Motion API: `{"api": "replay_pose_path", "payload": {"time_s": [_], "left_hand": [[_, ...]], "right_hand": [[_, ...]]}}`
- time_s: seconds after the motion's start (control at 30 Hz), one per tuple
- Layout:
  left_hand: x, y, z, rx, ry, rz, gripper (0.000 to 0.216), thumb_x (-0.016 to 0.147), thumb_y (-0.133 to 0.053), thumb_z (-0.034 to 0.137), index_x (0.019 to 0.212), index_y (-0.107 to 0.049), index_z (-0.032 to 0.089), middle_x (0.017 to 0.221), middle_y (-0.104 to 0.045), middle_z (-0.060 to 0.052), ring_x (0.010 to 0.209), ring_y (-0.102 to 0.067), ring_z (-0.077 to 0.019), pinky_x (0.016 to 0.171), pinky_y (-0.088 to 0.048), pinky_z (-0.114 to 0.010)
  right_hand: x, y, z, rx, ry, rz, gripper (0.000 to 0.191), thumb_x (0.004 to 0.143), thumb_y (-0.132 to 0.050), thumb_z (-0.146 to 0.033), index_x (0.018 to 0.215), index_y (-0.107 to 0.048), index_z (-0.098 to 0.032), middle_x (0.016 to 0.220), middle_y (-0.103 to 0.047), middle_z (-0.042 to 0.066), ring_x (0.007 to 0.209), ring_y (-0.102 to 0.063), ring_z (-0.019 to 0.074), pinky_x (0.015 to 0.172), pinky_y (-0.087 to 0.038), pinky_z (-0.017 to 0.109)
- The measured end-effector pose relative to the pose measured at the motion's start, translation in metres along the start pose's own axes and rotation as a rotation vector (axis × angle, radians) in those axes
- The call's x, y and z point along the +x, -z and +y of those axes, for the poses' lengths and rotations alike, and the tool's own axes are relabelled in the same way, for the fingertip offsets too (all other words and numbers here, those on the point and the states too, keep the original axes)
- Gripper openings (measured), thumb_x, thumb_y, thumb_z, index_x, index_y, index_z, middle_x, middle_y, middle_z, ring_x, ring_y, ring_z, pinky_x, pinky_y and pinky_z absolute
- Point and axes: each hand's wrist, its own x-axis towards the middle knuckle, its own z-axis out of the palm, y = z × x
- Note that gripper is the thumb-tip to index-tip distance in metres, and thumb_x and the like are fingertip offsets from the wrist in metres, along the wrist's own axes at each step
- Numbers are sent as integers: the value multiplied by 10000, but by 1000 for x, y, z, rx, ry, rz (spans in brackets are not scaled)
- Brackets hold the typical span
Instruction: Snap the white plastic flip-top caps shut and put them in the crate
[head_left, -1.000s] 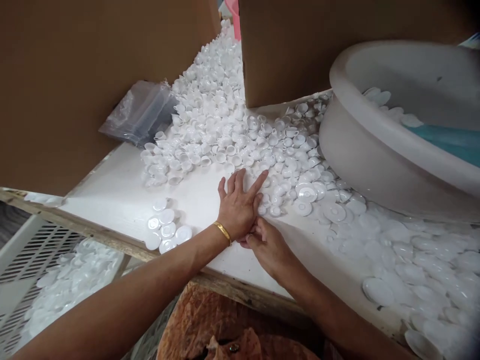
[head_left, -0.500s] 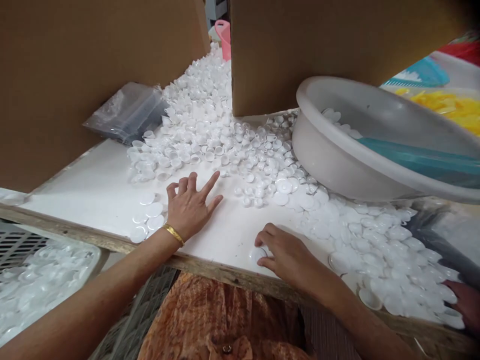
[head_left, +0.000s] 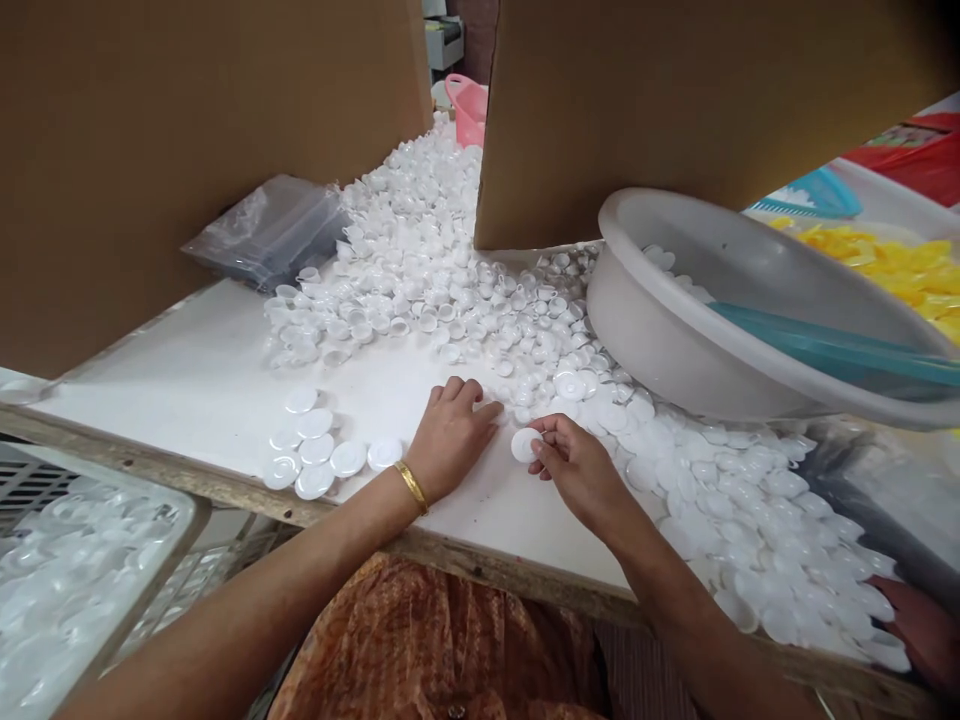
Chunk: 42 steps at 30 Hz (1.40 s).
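My right hand pinches a small white plastic saucer between thumb and fingers, just above the white tabletop. My left hand, with a gold bangle on the wrist, rests on the table with its fingers curled, right beside the saucer; whether it holds anything is hidden. A small cluster of white saucers lies left of my left hand. A big heap of tiny white cups spreads behind both hands, and a spread of saucers lies to the right.
A grey basin with a teal tool inside stands at the right. Brown cardboard boxes wall the back and left. Clear plastic bags lie by the left box. A crate of white pieces sits lower left. Another person's hand shows at the lower right edge.
My right hand lifted a saucer from near the table's front edge and moved it up towards the left hand. My left hand's spread fingers have curled in.
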Motion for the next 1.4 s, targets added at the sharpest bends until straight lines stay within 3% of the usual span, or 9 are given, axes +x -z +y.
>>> {"api": "replay_pose_path", "payload": {"time_s": [0.3, 0.67, 0.87, 1.0, 1.13, 1.23, 1.4], "left_hand": [[-36, 7, -5, -319, 141, -61, 258, 847, -469, 175, 1025, -653, 212, 883, -547, -65, 857, -436, -188, 767, -394, -324], [-29, 6, 0, -271, 291, -129, 246, 856, -471, 298, 708, -622, 173, 733, -560, -39, 756, -485, -171, 689, -370, -294], [-24, 8, 2, -289, 429, -226, 247, 836, -477, 316, 661, -581, 176, 686, -553, -17, 654, -494, -146, 588, -328, -268], [-18, 11, 2, -344, 488, -273, 168, 798, -512, 284, 905, -610, 200, 731, -580, -9, 680, -513, -158, 600, -355, -269], [-2, 7, 7, -332, 442, -85, 311, 834, -453, 248, 1127, -545, 198, 929, -558, -70, 885, -492, -204, 746, -399, -319], [12, -2, 11, -157, 407, 72, 364, 872, -391, 270, 1218, -496, 222, 1061, -499, -111, 969, -434, -252, 792, -378, -392], [15, -15, 13, 38, 367, 79, 454, 885, -372, 286, 1338, -363, 311, 1189, -426, -121, 1024, -392, -280, 817, -337, -433]], "right_hand": [[8, -24, -2, 203, -85, -97, 140, 779, -510, -181, 917, -522, -198, 685, -578, -36, 593, -617, 103, 590, -507, 248], [19, -38, -15, 218, -167, -104, 77, 775, -550, -127, 838, -530, -166, 717, -564, -26, 535, -622, 94, 575, -553, 263], [16, -43, -9, 259, -62, -112, 58, 756, -565, -151, 805, -551, -178, 714, -568, -30, 641, -634, 107, 636, -565, 267], [16, -43, -5, 295, -108, -129, 88, 763, -567, -187, 846, -539, -180, 682, -574, -38, 585, -628, 102, 602, -561, 265], [16, -48, -3, 298, -108, -147, 117, 764, -579, -240, 849, -518, -189, 600, -539, -65, 504, -607, 95, 551, -548, 255], [12, -55, -1, 323, -103, -175, 92, 760, -573, -226, 809, -506, -188, 625, -551, -55, 513, -611, 95, 557, -552, 259], [5, -62, 2, 388, -126, -235, 76, 744, -553, -196, 799, -507, -169, 781, -591, -8, 651, -628, 107, 640, -572, 283]]}}
